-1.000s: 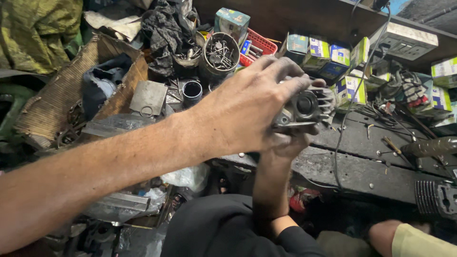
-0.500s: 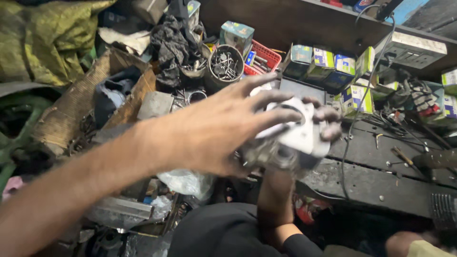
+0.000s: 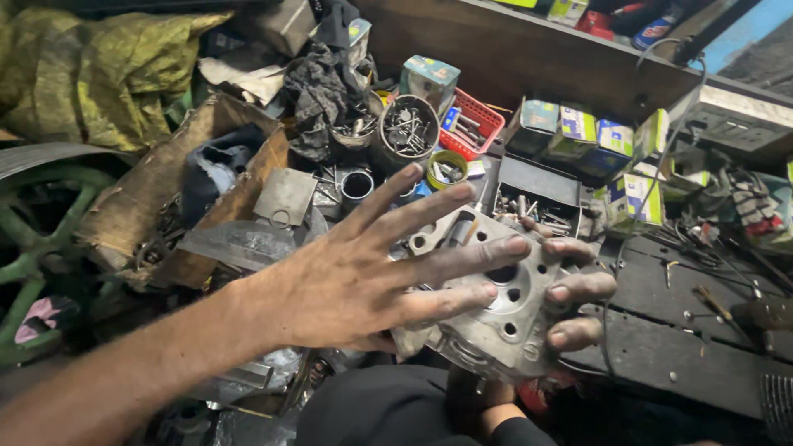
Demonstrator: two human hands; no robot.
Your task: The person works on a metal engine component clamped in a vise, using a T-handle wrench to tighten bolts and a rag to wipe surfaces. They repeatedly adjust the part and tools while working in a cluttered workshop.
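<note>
A cluttered workshop bench (image 3: 661, 347) of dark, greasy boards fills the head view, strewn with a tin of bolts (image 3: 409, 128), a red basket (image 3: 475, 120), small cartons (image 3: 578, 132), a black rag (image 3: 318, 83) and a worn cardboard box (image 3: 165, 206) at the left. In the middle, above the person's dark-clothed lap, sits a grey cast-metal engine part (image 3: 496, 314), its flat, holed face turned up toward the camera and its longer side running from upper left to lower right. The right hand (image 3: 570, 289) comes up from below and grips the part's right edge, three grimy fingertips curled over the rim, so it carries the weight. The left hand (image 3: 363, 281) reaches in from the lower left with fingers spread wide and straight, palm down, lying over the part's left half; it clasps nothing, and whether the fingertips actually touch the metal cannot be told. The part lies directly under and just right of that open hand.
</note>
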